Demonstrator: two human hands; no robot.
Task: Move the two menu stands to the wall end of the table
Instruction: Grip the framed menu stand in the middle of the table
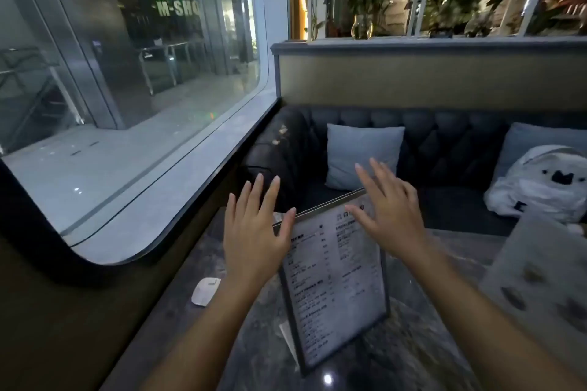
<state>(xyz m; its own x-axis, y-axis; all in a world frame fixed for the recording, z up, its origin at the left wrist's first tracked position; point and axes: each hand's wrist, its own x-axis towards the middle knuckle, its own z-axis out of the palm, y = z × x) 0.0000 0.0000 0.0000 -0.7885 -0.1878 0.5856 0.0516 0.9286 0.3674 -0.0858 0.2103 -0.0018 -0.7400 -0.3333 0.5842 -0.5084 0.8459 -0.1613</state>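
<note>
A framed menu stand with printed text stands upright on the dark marble table, near the window wall. A second menu stand, pale with dark blotches and blurred, sits at the right edge. My left hand hovers open over the first stand's top left corner, thumb close to its edge. Fingers spread, my right hand is over its top right corner. Neither hand grips anything.
A small white device lies on the table by the wall. Beyond the table is a dark tufted sofa with a blue cushion and a white plush toy. A large window fills the left.
</note>
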